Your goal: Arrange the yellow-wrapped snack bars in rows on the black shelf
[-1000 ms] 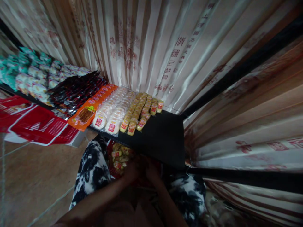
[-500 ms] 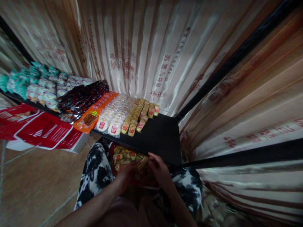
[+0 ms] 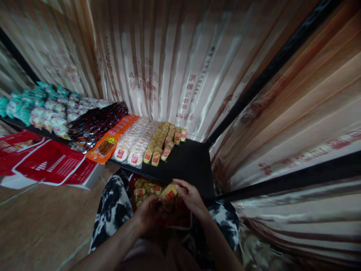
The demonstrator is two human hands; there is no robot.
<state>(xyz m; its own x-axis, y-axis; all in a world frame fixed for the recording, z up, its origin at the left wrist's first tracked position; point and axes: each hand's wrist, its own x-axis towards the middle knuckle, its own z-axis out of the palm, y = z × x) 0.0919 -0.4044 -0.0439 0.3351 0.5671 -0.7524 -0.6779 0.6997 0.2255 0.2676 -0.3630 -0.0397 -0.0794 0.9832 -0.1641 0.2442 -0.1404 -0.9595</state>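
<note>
Between my two hands is a yellow snack packet (image 3: 168, 193) with a red label, label side up. My left hand (image 3: 148, 210) has its fingers closed at the packet's lower left end. The fingers of my right hand (image 3: 190, 197) pinch its upper right end. Below them a red box (image 3: 186, 220) with a pale rim sits between my knees, holding more packets of the same kind (image 3: 141, 191). On the black shelf (image 3: 191, 162) just ahead, similar yellow packets (image 3: 160, 141) stand in several overlapping rows.
Left along the shelf lie clear-wrapped white round crackers (image 3: 135, 141), an orange snack bag (image 3: 105, 145), dark shiny packets (image 3: 97, 120) and white-and-green packets (image 3: 42, 107). A red printed carton (image 3: 56, 163) is on the floor at left. Pleated curtains (image 3: 158, 56) and black poles (image 3: 267, 75) border the shelf.
The packet between my hands has turned, so its red label now faces up. My right hand has shifted slightly, and more of the box shows. The view has moved a little.
</note>
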